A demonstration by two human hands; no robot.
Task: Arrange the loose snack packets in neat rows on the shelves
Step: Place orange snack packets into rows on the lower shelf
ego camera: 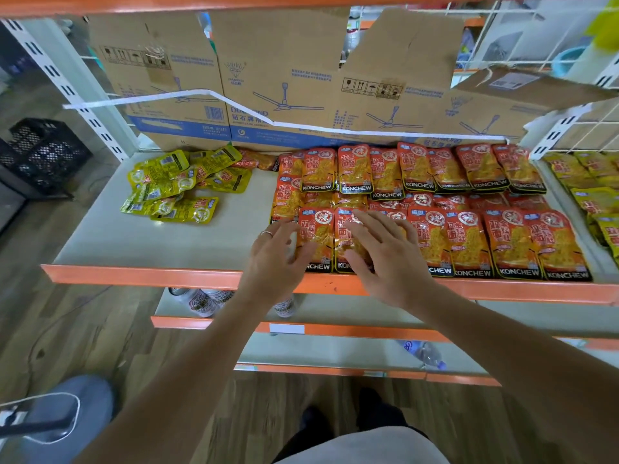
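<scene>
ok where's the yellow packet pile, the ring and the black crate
loose yellow snack packets (167, 182), head view, heap's middle
silver finger ring (267, 233), head view, band
black plastic mesh crate (43, 149), head view, top face

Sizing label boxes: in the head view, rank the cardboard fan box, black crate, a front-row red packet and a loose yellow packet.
1. cardboard fan box
2. black crate
3. front-row red packet
4. loose yellow packet: farther back, so unsure

Bare shelf board (160, 242) lying open front-left | yellow packets (181, 182) crowding back-left | orange packets (469, 209) filling right half | cardboard boxes (281, 85) walling off rear
</scene>
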